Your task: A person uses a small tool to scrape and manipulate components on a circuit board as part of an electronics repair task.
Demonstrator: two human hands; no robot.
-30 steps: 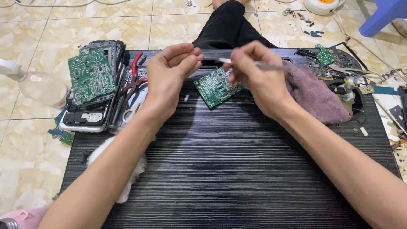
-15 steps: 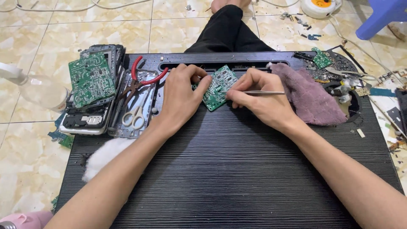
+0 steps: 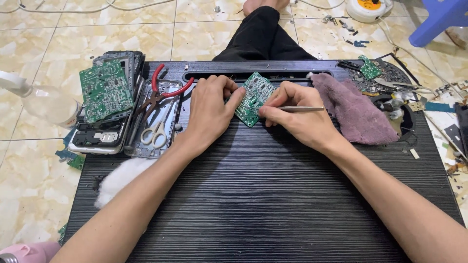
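A small green circuit board [image 3: 254, 97] rests tilted on the black ribbed work board [image 3: 263, 195] near its far edge. My left hand [image 3: 210, 109] grips the circuit board's left side with fingers curled over it. My right hand [image 3: 297, 117] pinches metal tweezers [image 3: 302, 109] whose tips meet the circuit board's right edge.
At the left lie a stack of phone frames topped by a larger green circuit board [image 3: 106, 91], red-handled pliers [image 3: 163, 90] and white scissors [image 3: 154, 132]. A purple cloth [image 3: 351, 109], white cotton wadding [image 3: 119, 178], a clear bottle [image 3: 46, 102] and scattered parts at the right surround the area.
Both hands have lowered the small circuit board from a raised position down onto the work board. The tweezers now touch the circuit board's right edge.
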